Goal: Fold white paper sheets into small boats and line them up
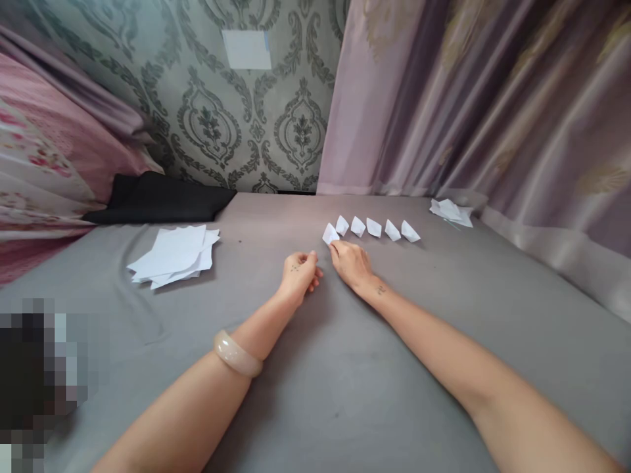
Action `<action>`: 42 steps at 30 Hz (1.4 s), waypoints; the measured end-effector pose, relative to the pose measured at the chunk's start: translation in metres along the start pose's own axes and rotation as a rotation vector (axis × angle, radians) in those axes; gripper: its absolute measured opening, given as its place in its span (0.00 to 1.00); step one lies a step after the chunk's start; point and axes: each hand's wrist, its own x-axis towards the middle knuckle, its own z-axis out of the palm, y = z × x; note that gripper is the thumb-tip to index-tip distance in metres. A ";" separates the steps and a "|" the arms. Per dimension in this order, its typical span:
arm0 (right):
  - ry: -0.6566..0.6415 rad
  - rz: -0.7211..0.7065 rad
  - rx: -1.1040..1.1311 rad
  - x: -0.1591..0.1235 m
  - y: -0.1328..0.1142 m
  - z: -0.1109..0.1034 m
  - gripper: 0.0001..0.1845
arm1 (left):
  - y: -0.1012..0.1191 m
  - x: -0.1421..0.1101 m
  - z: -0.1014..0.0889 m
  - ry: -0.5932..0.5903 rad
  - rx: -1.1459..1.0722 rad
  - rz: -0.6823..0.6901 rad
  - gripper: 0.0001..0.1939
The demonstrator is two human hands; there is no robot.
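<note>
My right hand (352, 263) pinches a small folded paper piece (330, 234), white and pointed at the top, with thumb and fingers at its lower edge. Just behind and to the right of it stands a row of several similar folded pieces, from the nearest piece (342, 225) to the rightmost one (409, 231). They look somewhat like little paper boats. My left hand (300, 272) hovers close by on the left, its fingers curled and thumb against them, with nothing visible in it. A pale bangle (238, 355) circles the left forearm.
Loose white sheets (175, 255) lie in a pile at the left. A smaller heap of white paper (451, 211) is at the far right. Black cloth (162, 197) lies at the back left of the grey sheet-covered surface (394, 394). Curtains (473, 98) hang along the right.
</note>
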 end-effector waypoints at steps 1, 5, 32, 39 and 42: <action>-0.001 0.004 0.000 0.007 -0.001 0.002 0.18 | -0.001 0.000 0.001 -0.003 0.013 0.005 0.09; -0.013 0.025 -0.003 0.032 -0.004 0.009 0.19 | -0.003 0.001 0.003 -0.007 0.042 0.017 0.09; -0.069 -0.329 0.287 -0.093 0.021 -0.015 0.16 | -0.006 0.002 0.003 -0.042 0.126 0.060 0.08; -0.010 -0.364 0.335 -0.112 0.026 -0.014 0.18 | -0.007 0.000 0.002 -0.086 0.220 0.094 0.10; 0.011 -0.386 0.334 -0.109 0.028 -0.011 0.18 | -0.006 -0.004 0.004 -0.089 0.285 0.120 0.10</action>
